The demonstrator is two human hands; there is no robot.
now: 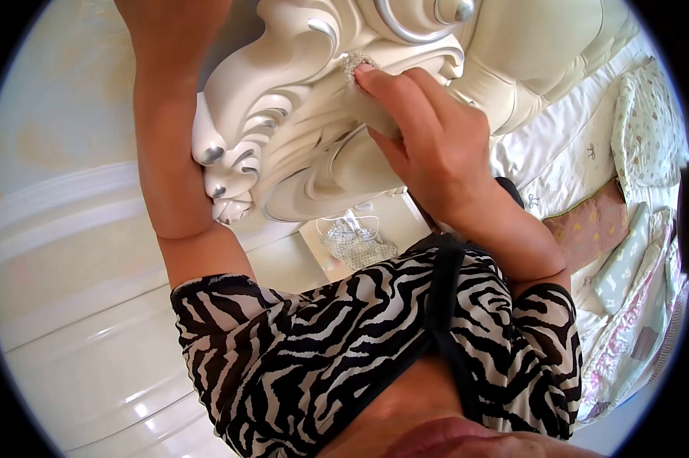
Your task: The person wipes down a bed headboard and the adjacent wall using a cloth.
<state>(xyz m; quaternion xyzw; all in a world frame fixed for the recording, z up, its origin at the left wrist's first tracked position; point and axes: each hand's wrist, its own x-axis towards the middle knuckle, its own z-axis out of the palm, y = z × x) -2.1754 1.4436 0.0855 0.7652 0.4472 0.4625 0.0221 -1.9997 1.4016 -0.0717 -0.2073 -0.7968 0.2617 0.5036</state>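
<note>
My right hand [440, 141] is closed around a bunched grey-beige cloth [375, 113] with a fuzzy looped edge. The cloth lies against the cream carved headboard [314, 122], close to its scrolls and silver-tinted leaf shapes; part of it is hidden under the fingers. On the left side, my left forearm [169, 153] stretches up past the outer edge of the carving and leaves the view at the top, so that hand is out of sight.
Tufted cream padding [543, 46] adjoins the carving. To the right is a bed with white bedding [547, 153], a brown patterned pillow [589, 229] and a pale printed pillow [653, 122]. Below the headboard, a beaded white object [356, 244] sits on a cream surface. A moulded wall [62, 198] runs along the left.
</note>
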